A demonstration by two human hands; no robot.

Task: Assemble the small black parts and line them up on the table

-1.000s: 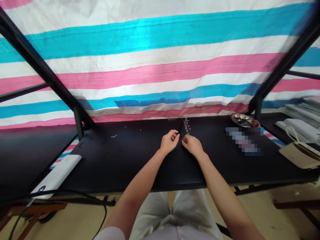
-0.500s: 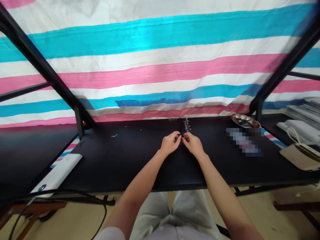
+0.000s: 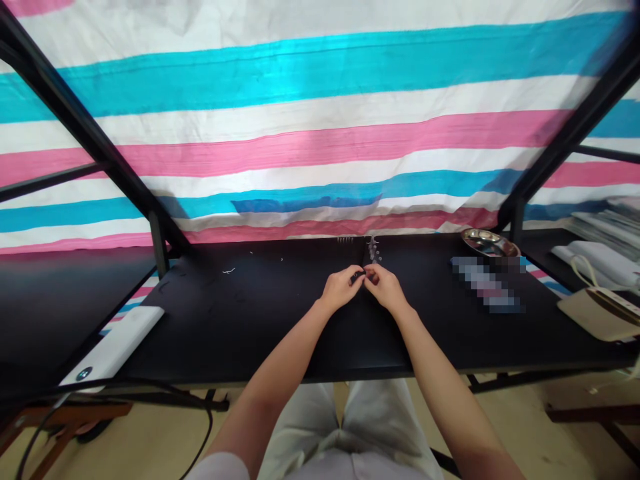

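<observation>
My left hand (image 3: 342, 287) and my right hand (image 3: 384, 285) meet above the middle of the black table, fingertips pinched together and touching. Between them sits a small dark piece (image 3: 357, 276), too little and too covered by the fingers to name. Just beyond my fingertips lies a cluster of small clear, roundish pieces (image 3: 373, 251). To its left, at the table's back edge, is a short row of thin pale pieces (image 3: 345, 239).
A shiny metal dish (image 3: 490, 243) stands at the back right, near a blurred-out patch. A beige pouch (image 3: 595, 313) lies farther right. On the left is a white power bank (image 3: 117, 347) with a black cable. White thread scraps (image 3: 229, 271) lie on the black table (image 3: 240, 333).
Both hands stay in nearly the same place. The fingertips have come closer together, and the left fingers have shifted slightly around the dark piece.
</observation>
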